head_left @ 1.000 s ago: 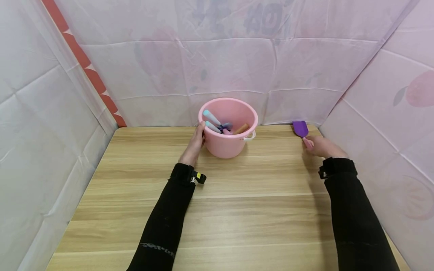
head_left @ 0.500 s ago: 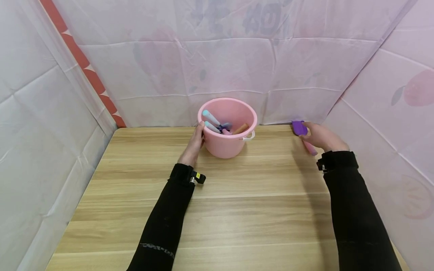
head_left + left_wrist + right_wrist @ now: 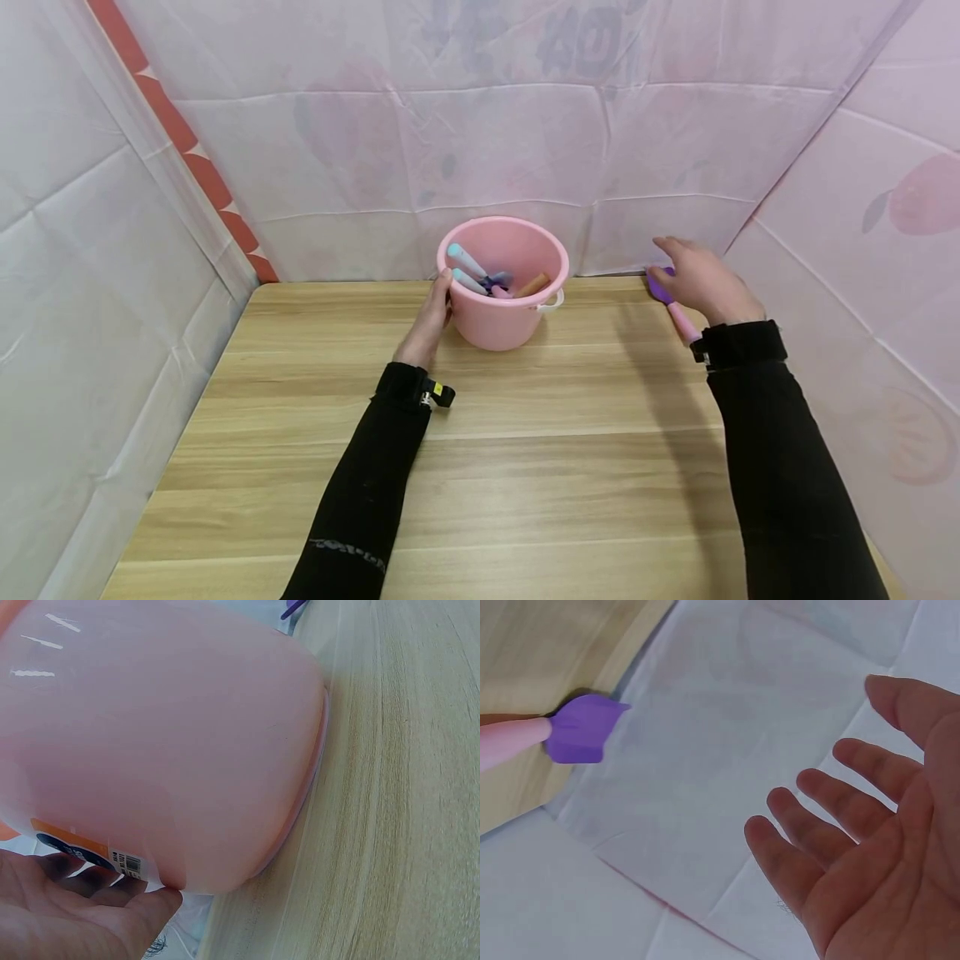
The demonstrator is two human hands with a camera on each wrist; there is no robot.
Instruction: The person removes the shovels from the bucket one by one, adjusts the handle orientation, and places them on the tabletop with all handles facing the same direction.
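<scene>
A person's left hand (image 3: 431,321) rests flat-fingered against the pink bucket (image 3: 504,282) at the table's far edge, while the right hand (image 3: 701,279) hovers with fingers spread and released above a purple-bladed, pink-handled spatula (image 3: 555,735) lying far right by the backdrop. A careless reach could nudge the spatula off the table (image 3: 480,467).

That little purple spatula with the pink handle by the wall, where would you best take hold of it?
Probably by the pink handle, pinched from above. The purple spatula lies flat on the wooden table with its blade tucked against the wall cloth, so the handle, pointing back toward the person, is the free end. The right hand hovers open above it.
</scene>
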